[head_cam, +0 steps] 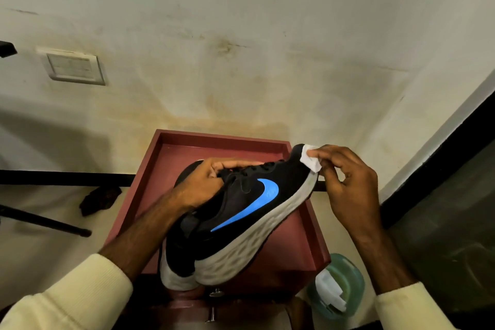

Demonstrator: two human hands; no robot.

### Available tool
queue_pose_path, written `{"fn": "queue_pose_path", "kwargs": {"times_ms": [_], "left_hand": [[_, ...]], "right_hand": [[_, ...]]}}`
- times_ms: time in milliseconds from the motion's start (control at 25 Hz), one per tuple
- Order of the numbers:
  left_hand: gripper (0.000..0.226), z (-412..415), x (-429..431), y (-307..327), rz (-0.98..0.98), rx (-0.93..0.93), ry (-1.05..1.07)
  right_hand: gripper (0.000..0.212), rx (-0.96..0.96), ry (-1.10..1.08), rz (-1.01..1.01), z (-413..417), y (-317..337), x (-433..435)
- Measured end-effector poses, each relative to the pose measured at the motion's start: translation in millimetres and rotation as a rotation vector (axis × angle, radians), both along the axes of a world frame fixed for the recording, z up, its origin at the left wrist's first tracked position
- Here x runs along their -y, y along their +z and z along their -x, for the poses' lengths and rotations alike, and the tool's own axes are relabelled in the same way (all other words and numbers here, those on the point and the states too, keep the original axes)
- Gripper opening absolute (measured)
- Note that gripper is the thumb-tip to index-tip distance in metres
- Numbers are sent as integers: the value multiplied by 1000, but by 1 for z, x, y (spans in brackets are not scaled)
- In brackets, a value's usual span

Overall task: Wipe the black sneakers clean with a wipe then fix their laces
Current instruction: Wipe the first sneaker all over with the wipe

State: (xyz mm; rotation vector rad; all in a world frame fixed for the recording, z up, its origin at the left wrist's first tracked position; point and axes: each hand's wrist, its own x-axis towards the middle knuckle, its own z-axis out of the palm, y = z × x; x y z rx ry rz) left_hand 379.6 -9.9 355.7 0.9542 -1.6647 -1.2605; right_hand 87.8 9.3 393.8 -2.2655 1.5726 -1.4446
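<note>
Nearest, cream sleeves (67, 303) at the lower corners; just beyond on the right, low beside the tabletop's flank, a green wipe pack (345, 281) with a white sheet poking out. Then the black sneaker (235, 225), lying on its side over the red rimmed tabletop (222, 137), heel hanging past the near edge, toe pointing away and to the right; resting there or held clear, cannot tell. Black knit upper, bright blue swoosh on the flank, thick sculpted sole in dull off-white. Clamped at the laced throat by the left hand (203, 182), curled over the tongue. Farther on, the right hand (348, 187), pinching a small folded white wipe (310, 159) against the toe tip. Likely trouble: a hard push at the toe against a one-handed hold far back, enough to twist the shoe loose and tip it off the near edge; also a slip of so small a wipe from the fingertips, or dirt dragged from upper onto pale sole. Behind the left hand, a dark rounded shape (184, 171), perhaps the second shoe, too hidden to tell. Farthest, a stained wall (267, 35) with a switch plate (73, 67).
</note>
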Motion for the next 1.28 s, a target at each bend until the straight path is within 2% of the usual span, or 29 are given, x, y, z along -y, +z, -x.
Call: {"fn": "queue_pose_path", "kwargs": {"times_ms": [160,280,360,480,600,760,840,960,1160,1200,1280], "left_hand": [[73,13,-9,8,121,19,-23],[73,15,-11,9,128,12,26],[70,19,-12,10,169,46,26],[75,28,-17,10,278,126,59],[70,41,-28,10,341,148,165],[53,61,-33,7,359,143,360],[46,63,-30,6,416,269,422],[45,64,-30,5,597,581,407],[22,69,-30,-1,937,816,352],[19,71,-30,-3,958,862,355],[19,75,-31,-2,861,934,345]], "right_hand": [[30,73,-65,-8,2,4,-4],[32,-50,41,11,3,1,-23],[34,-121,35,12,4,-2,-18],[31,-3,-101,-27,3,-2,-2],[29,40,-66,-64,-6,-7,-6],[29,-80,33,-108,-20,-20,-17],[28,-51,-12,-138,-22,-24,-15],[30,9,-56,-149,-19,-27,-13],[27,136,-103,-163,-14,-24,-12],[27,141,-98,-185,-15,-25,-11],[26,96,-79,-264,-20,-29,-11]]}}
